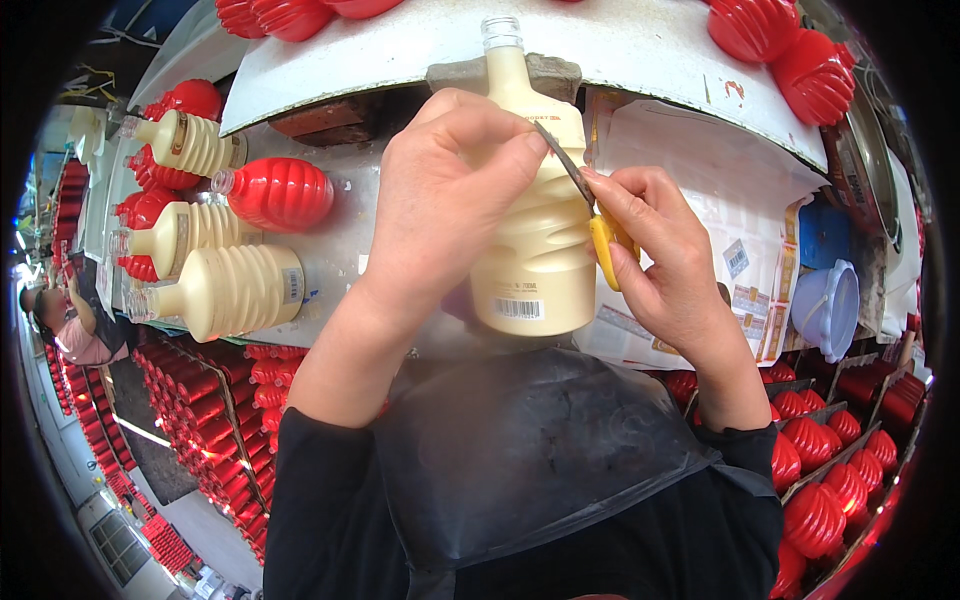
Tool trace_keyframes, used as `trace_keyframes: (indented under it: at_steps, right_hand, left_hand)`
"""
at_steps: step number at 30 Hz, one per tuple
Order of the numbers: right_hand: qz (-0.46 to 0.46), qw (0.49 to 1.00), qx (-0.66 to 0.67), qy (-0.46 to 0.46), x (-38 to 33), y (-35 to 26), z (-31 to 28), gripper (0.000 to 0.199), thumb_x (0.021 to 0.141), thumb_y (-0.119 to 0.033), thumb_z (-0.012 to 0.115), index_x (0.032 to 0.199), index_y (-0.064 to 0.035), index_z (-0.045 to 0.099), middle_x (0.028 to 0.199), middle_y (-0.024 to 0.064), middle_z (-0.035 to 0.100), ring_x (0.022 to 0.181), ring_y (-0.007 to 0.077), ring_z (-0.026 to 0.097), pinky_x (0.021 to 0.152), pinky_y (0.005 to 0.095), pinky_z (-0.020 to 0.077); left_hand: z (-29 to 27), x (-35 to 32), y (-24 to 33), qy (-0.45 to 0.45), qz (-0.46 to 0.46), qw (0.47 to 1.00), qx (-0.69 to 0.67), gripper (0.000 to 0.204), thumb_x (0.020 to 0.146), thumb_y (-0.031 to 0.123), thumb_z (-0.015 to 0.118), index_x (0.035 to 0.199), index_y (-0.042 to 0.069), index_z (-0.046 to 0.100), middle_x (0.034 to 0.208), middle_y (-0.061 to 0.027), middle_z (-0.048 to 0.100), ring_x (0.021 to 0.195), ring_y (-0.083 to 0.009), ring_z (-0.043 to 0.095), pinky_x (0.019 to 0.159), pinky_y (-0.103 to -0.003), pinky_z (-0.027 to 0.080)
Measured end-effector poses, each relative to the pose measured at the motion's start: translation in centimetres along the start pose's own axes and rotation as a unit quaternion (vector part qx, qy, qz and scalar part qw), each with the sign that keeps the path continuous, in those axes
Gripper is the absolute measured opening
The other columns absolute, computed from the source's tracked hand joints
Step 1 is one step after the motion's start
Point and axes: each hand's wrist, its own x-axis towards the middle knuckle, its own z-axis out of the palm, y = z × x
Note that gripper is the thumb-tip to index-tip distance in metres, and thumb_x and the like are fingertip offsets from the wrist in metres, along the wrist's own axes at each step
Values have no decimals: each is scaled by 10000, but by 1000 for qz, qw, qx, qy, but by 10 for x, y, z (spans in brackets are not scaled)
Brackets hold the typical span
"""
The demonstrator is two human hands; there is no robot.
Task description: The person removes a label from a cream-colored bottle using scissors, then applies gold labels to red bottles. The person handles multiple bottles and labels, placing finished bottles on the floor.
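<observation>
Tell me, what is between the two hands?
A cream bottle stands between the left hand and the right hand, with a knife blade against its shoulder. The head view shows it.

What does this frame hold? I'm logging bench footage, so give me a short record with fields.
left hand: left hand grips the cream ribbed bottle at its shoulder
right hand: right hand holds a yellow-handled knife, blade against the bottle
bench left: cream bottles and a red bottle lying flat
right: blue bowls
below: crates of red bottles
</observation>
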Motion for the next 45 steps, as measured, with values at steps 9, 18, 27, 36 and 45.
trace_keyframes:
  at_steps: [9, 18, 27, 36, 45]
  right_hand:
    - [-29, 997, -73, 23, 1, 2, -1, 572, 805, 77, 677, 1367, -30, 651, 1128, 167, 625, 824, 301, 661, 728, 392, 556]
    - [-68, 980, -184, 11, -3, -3, -5, 661, 749, 108, 690, 1390, -52, 660, 1137, 145, 641, 870, 256, 672, 709, 362, 560]
    - [-110, 971, -212, 6, -3, -8, -6, 704, 726, 85, 708, 1407, -88, 651, 1151, 118, 640, 756, 212, 615, 676, 355, 537]
    - [-101, 969, -225, -10, 0, -13, -6, 644, 744, 25, 731, 1374, -91, 664, 1147, 103, 634, 769, 223, 612, 708, 371, 526]
    - [-98, 971, -216, -21, -2, -15, -7, 643, 745, 20, 724, 1377, -77, 659, 1133, 111, 636, 773, 234, 616, 717, 380, 527]
  left_hand:
    - [-16, -2, -16, 20, 10, 1000, 1, 151, 881, 136, 740, 885, -15, 732, 992, -89, 667, 921, -195, 634, 870, -321, 505]
    - [-27, -13, -16, 90, 80, 982, 147, 171, 934, 124, 694, 1038, 4, 758, 1005, -93, 675, 903, -217, 635, 858, -312, 507]
    - [-29, -1, 15, -99, 26, 986, 129, 172, 966, 112, 639, 996, -33, 726, 978, -33, 676, 921, -97, 597, 819, -246, 460]
    - [-25, 4, 13, -98, -47, 992, 63, 104, 925, 116, 691, 926, 12, 695, 849, 36, 648, 808, -30, 556, 728, -203, 440]
    - [-22, 7, 8, -79, -72, 993, -48, 95, 920, 102, 702, 933, 9, 716, 844, 45, 655, 789, -23, 548, 707, -206, 433]
